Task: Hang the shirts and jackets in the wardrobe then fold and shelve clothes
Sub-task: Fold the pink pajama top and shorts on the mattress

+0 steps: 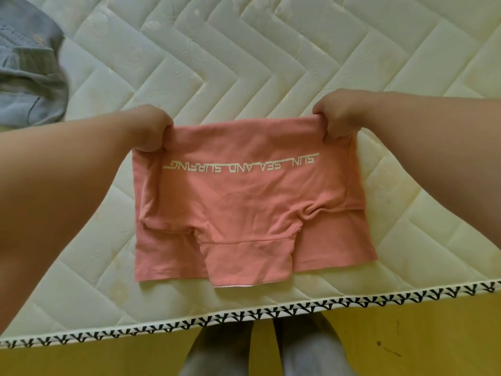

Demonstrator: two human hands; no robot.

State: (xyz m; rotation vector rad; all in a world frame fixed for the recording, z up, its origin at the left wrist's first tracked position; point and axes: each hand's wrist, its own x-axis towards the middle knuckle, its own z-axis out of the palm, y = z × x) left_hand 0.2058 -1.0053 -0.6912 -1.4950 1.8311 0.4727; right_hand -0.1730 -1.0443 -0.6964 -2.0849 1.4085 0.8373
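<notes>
A folded pink t-shirt point(252, 210) with white lettering across it lies on the quilted cream mattress point(244, 50), near its front edge. My left hand point(147, 128) grips the far left corner of the folded shirt. My right hand point(339, 115) grips the far right corner. Both hands have their fingers curled under the far fold, which is stretched between them. The near part of the shirt, with the sleeves tucked in, rests flat on the mattress.
A crumpled grey-blue garment point(27, 66) lies at the far left of the mattress. The mattress's front edge with black-and-white trim point(244, 314) runs across the bottom. Below it are the yellow bed side and my legs in grey trousers point(271, 351).
</notes>
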